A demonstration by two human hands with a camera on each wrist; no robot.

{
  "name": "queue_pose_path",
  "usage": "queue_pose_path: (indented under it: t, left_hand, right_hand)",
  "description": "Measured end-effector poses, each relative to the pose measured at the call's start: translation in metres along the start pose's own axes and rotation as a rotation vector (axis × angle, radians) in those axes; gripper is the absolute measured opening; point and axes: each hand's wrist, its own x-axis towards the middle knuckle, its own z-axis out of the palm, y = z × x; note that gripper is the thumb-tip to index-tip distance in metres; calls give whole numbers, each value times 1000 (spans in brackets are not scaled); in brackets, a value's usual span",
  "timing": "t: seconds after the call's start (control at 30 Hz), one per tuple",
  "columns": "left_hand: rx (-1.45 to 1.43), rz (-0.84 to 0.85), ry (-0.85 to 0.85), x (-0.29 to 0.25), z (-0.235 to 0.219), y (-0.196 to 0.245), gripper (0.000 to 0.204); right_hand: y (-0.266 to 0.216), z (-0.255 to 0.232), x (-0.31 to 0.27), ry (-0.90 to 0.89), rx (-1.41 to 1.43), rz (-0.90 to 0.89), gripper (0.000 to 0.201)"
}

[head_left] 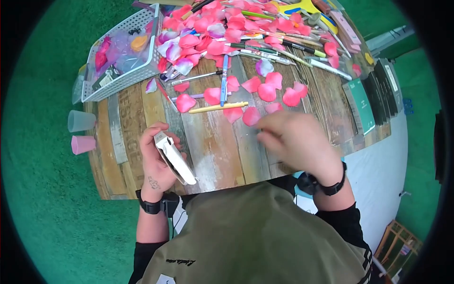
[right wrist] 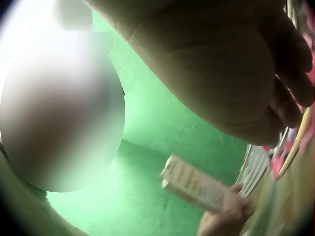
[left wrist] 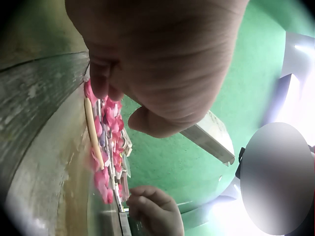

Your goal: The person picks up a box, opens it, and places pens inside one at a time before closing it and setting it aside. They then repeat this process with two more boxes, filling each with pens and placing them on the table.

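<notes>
My left hand [head_left: 159, 161] grips a small white cardboard box [head_left: 176, 161] near the table's front edge; its flap end points toward my body. In the right wrist view the box [right wrist: 197, 184] shows printed lines along one side. My right hand [head_left: 299, 142] is over the front right of the table, slightly blurred, its fingers loosely bent with a gap to the thumb. Nothing shows between them. Just beyond its fingertips lie pink petals [head_left: 251, 116], with a yellow pen [head_left: 218, 107] and a blue pen [head_left: 223, 81] farther left.
Pink and purple petals [head_left: 203, 28] cover many pens and brushes at the back. A white perforated basket [head_left: 120, 83] stands at the left, with two plastic cups [head_left: 81, 121] beside the left edge. A green box [head_left: 359, 106] and dark boxes [head_left: 385, 87] stand at the right.
</notes>
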Motion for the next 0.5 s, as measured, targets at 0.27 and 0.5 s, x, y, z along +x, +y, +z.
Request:
queue_pose_path:
  t: [0.27, 0.5]
  left_hand:
    - [109, -21, 111, -10, 12, -4, 85]
    - [67, 31, 147, -21, 24, 21, 86]
  right_hand:
    - [34, 2, 44, 3, -60, -71, 20]
    - [24, 37, 73, -13, -150, -225, 18]
